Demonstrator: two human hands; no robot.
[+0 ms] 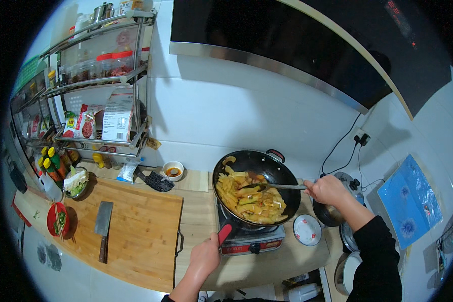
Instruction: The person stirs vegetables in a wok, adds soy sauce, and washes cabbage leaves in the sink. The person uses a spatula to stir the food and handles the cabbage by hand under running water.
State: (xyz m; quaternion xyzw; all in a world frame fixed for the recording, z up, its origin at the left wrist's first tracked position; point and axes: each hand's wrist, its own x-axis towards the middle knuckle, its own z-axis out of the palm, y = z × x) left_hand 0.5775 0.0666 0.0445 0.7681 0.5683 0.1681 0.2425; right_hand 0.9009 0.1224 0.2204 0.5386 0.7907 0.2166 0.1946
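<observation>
A black wok (pixel 292 200) stands on a portable gas stove (pixel 255 243), with yellow sliced vegetables, perhaps potato, glistening in it (pixel 253 205). Around the wok's red and black handle (pixel 224 233) my left hand (pixel 205 255) is closed, at the near left. From the right, my right hand (pixel 324 190) grips the metal handle of a spatula or ladle (pixel 285 186), whose head rests among the food and is partly hidden. Close to the stove's right side lies a small white plate with a red pattern (pixel 307 230).
Left of the stove, a cleaver (pixel 104 226) lies on a large wooden cutting board (pixel 143 234). A red bowl (pixel 53 219) with chopsticks, a bowl of cut greens (pixel 75 183) and a small sauce bowl (pixel 173 171) are around it. A range hood (pixel 268 64) hangs above; a pot (pixel 328 215) stands right.
</observation>
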